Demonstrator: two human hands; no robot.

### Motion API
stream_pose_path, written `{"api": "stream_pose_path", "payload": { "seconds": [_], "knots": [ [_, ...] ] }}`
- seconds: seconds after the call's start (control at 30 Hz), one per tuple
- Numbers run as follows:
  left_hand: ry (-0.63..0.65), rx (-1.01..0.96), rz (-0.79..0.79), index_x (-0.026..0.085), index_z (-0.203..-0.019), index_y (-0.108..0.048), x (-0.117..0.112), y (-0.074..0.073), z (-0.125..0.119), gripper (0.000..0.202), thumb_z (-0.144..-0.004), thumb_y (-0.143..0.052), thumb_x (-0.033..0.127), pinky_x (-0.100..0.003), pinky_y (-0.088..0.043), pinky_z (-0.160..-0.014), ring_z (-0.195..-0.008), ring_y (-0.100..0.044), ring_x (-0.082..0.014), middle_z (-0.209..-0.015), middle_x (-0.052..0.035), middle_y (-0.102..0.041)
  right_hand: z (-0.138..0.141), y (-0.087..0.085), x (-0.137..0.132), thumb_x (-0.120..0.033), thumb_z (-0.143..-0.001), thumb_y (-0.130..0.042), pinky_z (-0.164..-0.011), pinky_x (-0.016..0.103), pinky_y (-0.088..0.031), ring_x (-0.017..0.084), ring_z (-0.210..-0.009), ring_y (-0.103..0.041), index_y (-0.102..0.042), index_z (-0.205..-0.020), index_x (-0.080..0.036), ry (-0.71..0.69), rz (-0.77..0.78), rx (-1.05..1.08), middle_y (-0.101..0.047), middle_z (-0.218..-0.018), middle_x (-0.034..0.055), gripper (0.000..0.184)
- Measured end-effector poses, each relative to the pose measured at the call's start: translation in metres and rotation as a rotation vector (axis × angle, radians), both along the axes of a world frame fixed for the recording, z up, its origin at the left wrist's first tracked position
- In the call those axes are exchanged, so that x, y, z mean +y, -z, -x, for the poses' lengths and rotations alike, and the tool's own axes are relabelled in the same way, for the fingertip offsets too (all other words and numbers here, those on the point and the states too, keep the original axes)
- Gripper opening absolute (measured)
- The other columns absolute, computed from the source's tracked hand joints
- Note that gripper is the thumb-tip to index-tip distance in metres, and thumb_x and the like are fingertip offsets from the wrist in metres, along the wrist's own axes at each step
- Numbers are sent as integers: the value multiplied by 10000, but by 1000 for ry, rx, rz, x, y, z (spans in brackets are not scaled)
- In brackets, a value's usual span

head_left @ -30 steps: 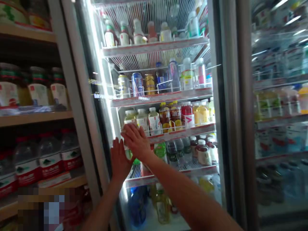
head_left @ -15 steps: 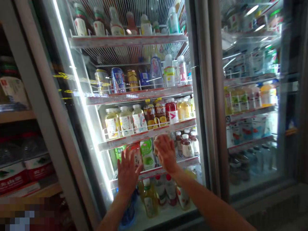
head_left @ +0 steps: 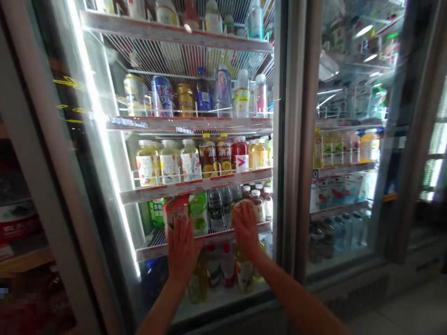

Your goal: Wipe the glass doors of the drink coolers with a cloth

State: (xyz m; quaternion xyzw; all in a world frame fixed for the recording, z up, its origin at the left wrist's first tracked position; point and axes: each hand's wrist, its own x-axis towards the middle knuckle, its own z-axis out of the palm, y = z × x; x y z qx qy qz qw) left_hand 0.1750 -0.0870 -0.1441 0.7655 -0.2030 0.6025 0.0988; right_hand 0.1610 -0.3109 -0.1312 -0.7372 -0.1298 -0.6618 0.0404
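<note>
My left hand (head_left: 182, 246) is raised flat against or just in front of the glass door, its fingers stretched out and holding nothing. Behind it shows a red drink pack (head_left: 176, 211), partly hidden by the fingers. My right hand (head_left: 247, 230) presses a pale, bunched cloth (head_left: 238, 207) to the glass; most of the cloth is covered by the palm and fingers. Through the pane beside that hand stand clear bottles with dark labels (head_left: 215, 211) and white-capped dark bottles (head_left: 257, 204). A green drink pack (head_left: 198, 211) sits between the two hands.
Lit shelves of bottles and cans fill the fridge, with a bright light strip (head_left: 101, 135) at its left side. A metal door frame (head_left: 296, 139) separates it from a second glass-fronted fridge (head_left: 344, 186). At left, a wooden shelf (head_left: 28, 256) holds packs.
My right hand has shifted a little right and down over the shelves with the cloth. The left hand stays raised and flat, now over the red pack. The camera view has turned rightward.
</note>
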Motion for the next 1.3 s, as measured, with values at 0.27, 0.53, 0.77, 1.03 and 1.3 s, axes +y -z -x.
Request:
{"api": "stream_pose_path", "payload": {
  "seconds": [0.27, 0.53, 0.77, 1.03, 1.3],
  "knots": [
    [-13, -4, 34, 175, -1452, -97, -6, 3, 4, 738, -866, -497, 378, -513, -222, -1108, -1394, -160, -264, -1484, -146, -249, 15, 26, -68, -149, -888, -443, -1044, 539, -357, 279, -1397, -199, -353, -1393, -240, 138, -202, -87, -154, -1534, 111, 521],
    [-73, -13, -7, 155, -1450, -106, -5, 8, 4, 734, -870, -485, 398, -465, -203, -1120, -1401, -133, -248, -1484, -149, -257, 1, 47, 41, -86, -855, -443, -1107, 488, -293, 254, -1406, -171, -415, -1361, -225, -81, 108, 65, -209, -1525, 68, 525],
    [-73, 4, -27, 158, -1452, -78, -1, 15, 3, 762, -859, -511, 363, -446, -203, -1124, -1398, -140, -245, -1472, -135, -288, 8, 32, -38, -110, -885, -423, -1052, 574, -326, 289, -1410, -137, -244, -1436, -264, 112, -164, -65, -52, -1549, 72, 599],
    [-73, 29, -74, 165, -1450, -103, 10, 25, 6, 739, -859, -508, 347, -436, -201, -1127, -1392, -166, -238, -1459, -120, -318, 9, 69, 37, -76, -846, -430, -1104, 486, -304, 237, -1405, -181, -368, -1388, -243, -72, 213, 140, -239, -1516, 53, 570],
    [-93, 24, -40, 157, -1450, -103, 10, 34, 7, 736, -862, -501, 350, -448, -178, -1135, -1393, -153, -234, -1450, -125, -334, 18, 61, -19, -77, -851, -383, -1049, 608, -306, 324, -1410, -98, -197, -1454, -218, 70, -147, 42, -19, -1549, 96, 648]
  ]
}}
